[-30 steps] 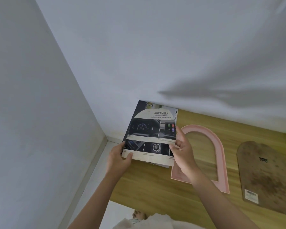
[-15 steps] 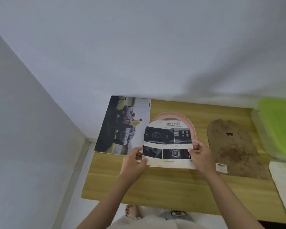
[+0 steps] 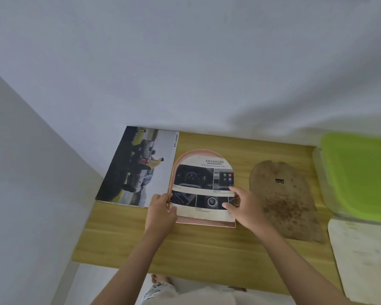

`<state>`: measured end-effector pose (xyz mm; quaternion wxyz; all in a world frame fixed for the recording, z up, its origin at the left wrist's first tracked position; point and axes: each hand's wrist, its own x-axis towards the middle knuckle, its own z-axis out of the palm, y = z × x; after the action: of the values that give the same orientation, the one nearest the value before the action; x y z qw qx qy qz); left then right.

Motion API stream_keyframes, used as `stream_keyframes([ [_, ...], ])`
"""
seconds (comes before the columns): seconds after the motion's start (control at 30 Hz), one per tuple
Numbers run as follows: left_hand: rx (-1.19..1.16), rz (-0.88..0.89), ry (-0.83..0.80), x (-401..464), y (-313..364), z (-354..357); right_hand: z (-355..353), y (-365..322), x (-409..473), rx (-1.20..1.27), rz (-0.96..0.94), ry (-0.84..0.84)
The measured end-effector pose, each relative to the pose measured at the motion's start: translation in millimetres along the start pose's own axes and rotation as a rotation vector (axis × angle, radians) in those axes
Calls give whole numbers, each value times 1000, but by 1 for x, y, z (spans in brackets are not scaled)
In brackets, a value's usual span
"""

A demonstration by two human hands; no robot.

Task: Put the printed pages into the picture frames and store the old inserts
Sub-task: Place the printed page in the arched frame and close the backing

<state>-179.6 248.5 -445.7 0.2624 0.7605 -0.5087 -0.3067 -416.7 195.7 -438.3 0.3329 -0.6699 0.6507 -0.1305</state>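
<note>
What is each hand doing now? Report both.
Left hand: pinches the arch-shaped printed page at its left edge.
Right hand: holds that page's right edge.

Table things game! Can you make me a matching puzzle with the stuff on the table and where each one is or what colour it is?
Things:
1. arched printed page
2. car magazine
3. brown backing board
4. box lid

Clues:
A. bright green
B. lies flat, right of the pink frame
C. against the wall, far left
D. held by both hands over the pink frame

Pairs: 1-D, 2-C, 3-B, 4-A
</note>
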Motion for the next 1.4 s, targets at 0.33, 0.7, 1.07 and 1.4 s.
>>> stream_keyframes([
  [0.33, 136, -86, 30, -6, 3, 13, 1, 12, 9, -67, -81, -46],
  [0.7, 169, -167, 84, -7, 8, 18, -1, 21, 12, -84, -137, -93],
  [1.07, 9, 77, 78, -38, 78, 75, -42, 80, -29, 110, -76, 160],
  [1.4, 33, 15, -145, -69, 138, 165, -96, 172, -56, 121, 260, 334],
])
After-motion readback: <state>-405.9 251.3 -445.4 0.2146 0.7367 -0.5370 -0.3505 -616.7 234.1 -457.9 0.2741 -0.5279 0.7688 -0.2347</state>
